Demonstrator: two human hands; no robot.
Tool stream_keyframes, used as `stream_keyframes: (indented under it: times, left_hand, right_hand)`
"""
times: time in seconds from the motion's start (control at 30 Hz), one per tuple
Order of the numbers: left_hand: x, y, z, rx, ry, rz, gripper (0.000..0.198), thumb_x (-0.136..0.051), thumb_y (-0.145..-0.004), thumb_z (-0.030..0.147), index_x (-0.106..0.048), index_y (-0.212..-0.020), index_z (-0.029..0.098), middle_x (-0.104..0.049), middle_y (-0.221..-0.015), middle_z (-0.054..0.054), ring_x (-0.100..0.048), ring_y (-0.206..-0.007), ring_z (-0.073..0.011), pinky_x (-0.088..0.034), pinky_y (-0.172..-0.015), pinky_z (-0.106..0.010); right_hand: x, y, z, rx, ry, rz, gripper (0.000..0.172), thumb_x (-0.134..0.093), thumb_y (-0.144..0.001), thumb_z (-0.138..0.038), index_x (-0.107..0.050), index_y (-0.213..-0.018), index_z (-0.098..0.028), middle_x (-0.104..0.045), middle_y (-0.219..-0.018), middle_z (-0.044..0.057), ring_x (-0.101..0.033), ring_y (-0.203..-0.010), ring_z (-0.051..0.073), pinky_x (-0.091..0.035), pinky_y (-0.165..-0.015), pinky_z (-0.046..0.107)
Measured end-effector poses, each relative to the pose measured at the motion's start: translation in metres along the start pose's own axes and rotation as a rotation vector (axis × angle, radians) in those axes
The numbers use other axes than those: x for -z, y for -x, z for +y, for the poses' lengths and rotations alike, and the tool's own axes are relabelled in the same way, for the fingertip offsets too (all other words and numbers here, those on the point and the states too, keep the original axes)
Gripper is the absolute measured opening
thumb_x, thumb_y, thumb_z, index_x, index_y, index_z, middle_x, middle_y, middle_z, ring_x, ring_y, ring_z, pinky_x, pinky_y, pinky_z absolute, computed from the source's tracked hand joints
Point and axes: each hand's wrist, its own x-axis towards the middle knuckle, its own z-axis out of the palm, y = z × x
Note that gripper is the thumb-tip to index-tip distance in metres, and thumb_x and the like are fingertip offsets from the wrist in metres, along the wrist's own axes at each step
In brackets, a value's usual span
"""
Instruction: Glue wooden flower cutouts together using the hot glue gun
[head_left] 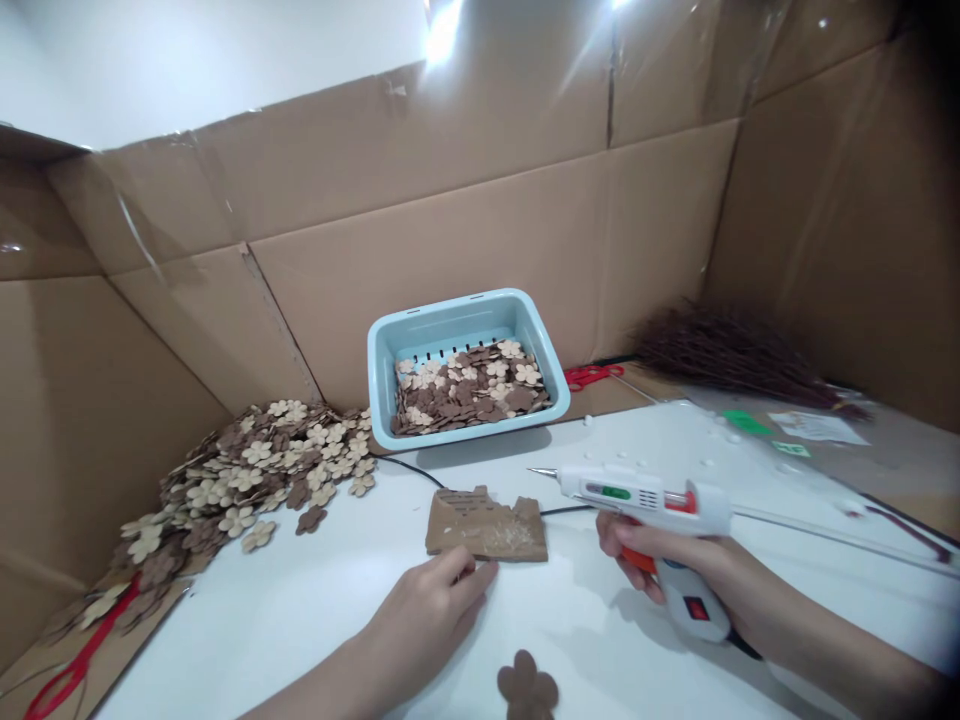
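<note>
My right hand is wrapped around a white hot glue gun, fingers by its orange trigger. The gun's metal nozzle points left, above the table. My left hand rests low at the near edge of a torn cardboard piece dotted with dried glue. Its fingers are curled under, and whatever they may hold is hidden. A brown flower cutout lies at the bottom edge of the view, apart from both hands.
A light blue basket of brown and cream flower cutouts stands at the back. A heap of flower cutouts spreads on the left. Red scissors lie front left; red handles show behind the basket. Dark twigs lie back right. Cardboard walls surround the table.
</note>
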Motion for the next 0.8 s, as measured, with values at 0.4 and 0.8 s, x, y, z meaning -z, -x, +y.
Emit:
stream_keyframes:
  times: [0.4, 0.8]
  left_hand:
    - [-0.010, -0.015, 0.002, 0.033, -0.186, -0.038, 0.025, -0.032, -0.096, 0.014, -0.055, -0.088, 0.015, -0.059, -0.082, -0.005, -0.057, -0.059, -0.0130, -0.048, -0.052, -0.022]
    - [-0.019, -0.013, -0.002, 0.021, -0.246, -0.020, 0.020, -0.030, -0.095, 0.012, -0.047, -0.086, 0.017, -0.053, -0.081, -0.003, -0.053, -0.055, -0.0120, -0.046, -0.048, -0.022]
  right_hand:
    - [0.001, -0.002, 0.004, 0.010, -0.031, 0.009, 0.026, -0.065, -0.074, -0.042, -0.060, -0.067, -0.017, -0.055, -0.054, -0.001, -0.045, -0.049, 0.012, -0.033, -0.049, 0.025]
    - [-0.003, -0.002, 0.003, 0.000, -0.031, -0.001, 0.024, -0.063, -0.073, -0.039, -0.059, -0.066, -0.016, -0.052, -0.054, -0.001, -0.043, -0.047, 0.011, -0.030, -0.049, 0.025]
